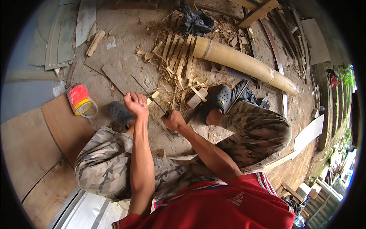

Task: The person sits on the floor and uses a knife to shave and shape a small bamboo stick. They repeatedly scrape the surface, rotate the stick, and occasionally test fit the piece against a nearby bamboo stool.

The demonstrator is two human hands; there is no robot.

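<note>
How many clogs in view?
2. The left clog is on the person's left foot, near the red-and-yellow can; the right clog is on the right foot, beside a wooden block. Others could be hidden under clutter.

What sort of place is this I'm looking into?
Probably a rough, makeshift workshop for bamboo or wood. A thick bamboo pole lies ahead, curled shavings are scattered by its near end, and wooden panels lie at the left.
</note>
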